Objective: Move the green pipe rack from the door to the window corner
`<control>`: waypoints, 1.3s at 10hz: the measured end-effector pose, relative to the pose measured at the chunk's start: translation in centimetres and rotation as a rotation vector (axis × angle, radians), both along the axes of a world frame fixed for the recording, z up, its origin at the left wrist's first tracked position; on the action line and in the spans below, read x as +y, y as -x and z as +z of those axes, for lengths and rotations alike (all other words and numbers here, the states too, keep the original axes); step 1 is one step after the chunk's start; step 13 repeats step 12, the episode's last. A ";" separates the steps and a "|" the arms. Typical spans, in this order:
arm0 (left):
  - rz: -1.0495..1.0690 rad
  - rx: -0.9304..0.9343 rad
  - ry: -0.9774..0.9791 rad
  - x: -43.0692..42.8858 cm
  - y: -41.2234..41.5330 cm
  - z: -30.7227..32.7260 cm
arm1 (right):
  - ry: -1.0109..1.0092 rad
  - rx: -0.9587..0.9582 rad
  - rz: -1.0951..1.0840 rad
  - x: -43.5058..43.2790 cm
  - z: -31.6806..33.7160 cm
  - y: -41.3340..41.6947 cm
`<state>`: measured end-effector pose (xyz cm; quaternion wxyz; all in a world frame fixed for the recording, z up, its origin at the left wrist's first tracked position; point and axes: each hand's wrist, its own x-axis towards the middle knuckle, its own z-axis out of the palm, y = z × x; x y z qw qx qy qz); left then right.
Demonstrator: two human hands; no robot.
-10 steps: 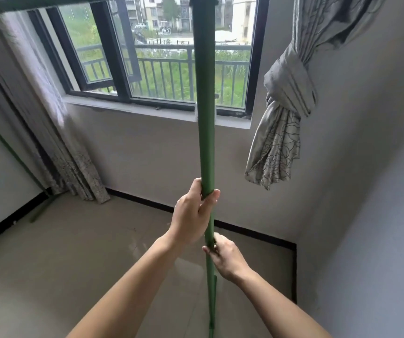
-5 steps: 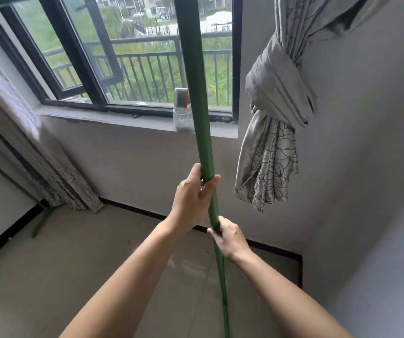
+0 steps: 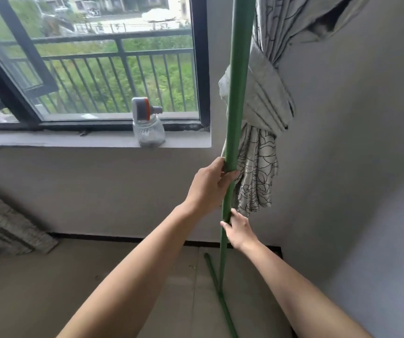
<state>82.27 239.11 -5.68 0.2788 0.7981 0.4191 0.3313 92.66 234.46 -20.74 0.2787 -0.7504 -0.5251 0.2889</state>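
Note:
The green pipe rack point(image 3: 237, 93) shows as one upright green post running from the top of the view down to a foot bar on the floor point(image 3: 216, 286). My left hand point(image 3: 210, 186) grips the post at mid height. My right hand point(image 3: 238, 231) grips it just below. The post stands close to the right end of the window point(image 3: 113, 76), in front of the knotted curtain point(image 3: 264, 106), near the room's corner. The rest of the rack is out of view.
A clear jar with a grey and orange lid point(image 3: 148, 125) stands on the window sill point(image 3: 49, 140). A second curtain point(image 3: 8, 228) hangs to the floor at the left. The right wall point(image 3: 366, 167) is close to the post. Bare tiled floor point(image 3: 49, 289) lies below.
The post and both hands have shifted right, from in front of the window to in front of the knotted curtain. The jar on the sill has come into full view. The rack's foot now shows on the floor.

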 end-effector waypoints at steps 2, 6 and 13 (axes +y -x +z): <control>-0.034 -0.012 -0.026 4.0 -1.1 1.0 | -0.081 0.019 -0.141 3.2 1.6 -0.3; -0.073 -0.066 -0.162 4.9 -2.1 -0.1 | -0.093 -0.085 -0.079 3.9 0.8 -2.5; -0.065 0.076 0.111 0.7 2.8 -5.6 | -0.179 0.161 -0.012 -1.2 5.6 -6.3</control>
